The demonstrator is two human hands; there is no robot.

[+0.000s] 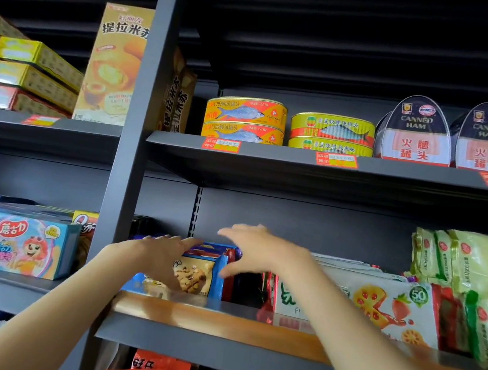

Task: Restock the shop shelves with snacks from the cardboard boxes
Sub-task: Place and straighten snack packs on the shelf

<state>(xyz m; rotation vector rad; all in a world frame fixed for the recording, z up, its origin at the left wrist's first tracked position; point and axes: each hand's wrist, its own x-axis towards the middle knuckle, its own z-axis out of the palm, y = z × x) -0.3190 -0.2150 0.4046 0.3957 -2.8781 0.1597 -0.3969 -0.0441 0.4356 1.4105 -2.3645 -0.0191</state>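
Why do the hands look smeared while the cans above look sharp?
Head view: the right hand is motion-blurred, the left hand on the blue cookie packs slightly less; the fish cans stay crisp. The shelf edge shows an orange sheen, and the wide lens bends the uprights.

hands (166,255) on cookie packs (194,275), shelf (220,317)

Two hands reaching in: left hand (166,255), right hand (254,252). Two orange fish tins (244,119), stacked. Two yellow fish tins (332,133), stacked. Two canned ham tins (454,137) facing front, more half hidden behind. One tall tiramisu box (114,64). One blue cartoon box (24,245). One blue cookie bag (198,274) in front; bags behind it uncountable. Three price labels (336,160) plainly visible.
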